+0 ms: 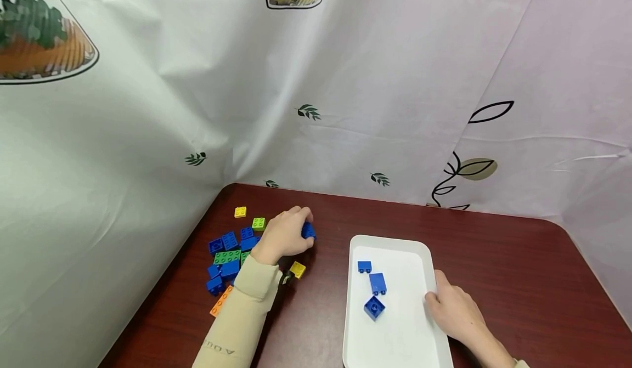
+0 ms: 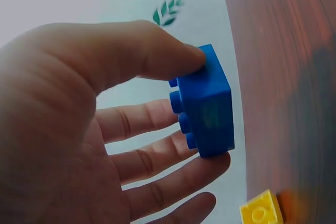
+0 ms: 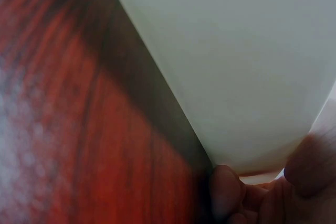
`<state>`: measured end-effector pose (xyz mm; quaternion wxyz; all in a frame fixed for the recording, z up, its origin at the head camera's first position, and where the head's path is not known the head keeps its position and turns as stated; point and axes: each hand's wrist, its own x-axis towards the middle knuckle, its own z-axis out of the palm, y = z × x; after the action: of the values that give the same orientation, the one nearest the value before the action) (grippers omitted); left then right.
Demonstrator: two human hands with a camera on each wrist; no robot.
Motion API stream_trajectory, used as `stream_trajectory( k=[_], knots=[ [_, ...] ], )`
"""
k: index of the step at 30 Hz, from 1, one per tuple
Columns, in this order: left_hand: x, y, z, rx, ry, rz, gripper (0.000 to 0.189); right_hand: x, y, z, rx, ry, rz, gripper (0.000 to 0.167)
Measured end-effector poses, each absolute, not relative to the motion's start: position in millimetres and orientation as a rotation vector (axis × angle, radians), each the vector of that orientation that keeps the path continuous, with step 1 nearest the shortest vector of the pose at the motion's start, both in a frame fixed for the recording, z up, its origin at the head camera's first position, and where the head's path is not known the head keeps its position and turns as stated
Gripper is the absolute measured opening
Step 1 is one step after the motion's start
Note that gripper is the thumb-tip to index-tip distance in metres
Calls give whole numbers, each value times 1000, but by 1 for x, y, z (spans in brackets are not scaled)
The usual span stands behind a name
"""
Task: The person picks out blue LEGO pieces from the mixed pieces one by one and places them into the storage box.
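Observation:
My left hand pinches a blue toy brick between thumb and fingers, with its studs facing the palm in the left wrist view. In the head view that hand is above the table, just right of a group of loose bricks. At the right, my right hand grips the long right edge of a white tray, thumb on the rim and fingers under it in the right wrist view. Inside the tray lie three blue bricks: a small one, a longer one and a tilted one.
Left of the left forearm lie several blue bricks, green bricks, an orange brick and a yellow brick. Another yellow brick sits beside the left wrist. A patterned white cloth hangs behind the dark red table.

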<state>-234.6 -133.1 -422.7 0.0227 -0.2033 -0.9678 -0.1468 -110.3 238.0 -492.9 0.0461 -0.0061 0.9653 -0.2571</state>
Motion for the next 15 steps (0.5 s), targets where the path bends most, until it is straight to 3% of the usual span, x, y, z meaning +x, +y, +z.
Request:
stream_trajectory(
  k=[15],
  knots=[
    [-211, -93, -414, -952, -2897, -461, 45, -110, 238, -493, -27, 2954, -776, 54]
  ],
)
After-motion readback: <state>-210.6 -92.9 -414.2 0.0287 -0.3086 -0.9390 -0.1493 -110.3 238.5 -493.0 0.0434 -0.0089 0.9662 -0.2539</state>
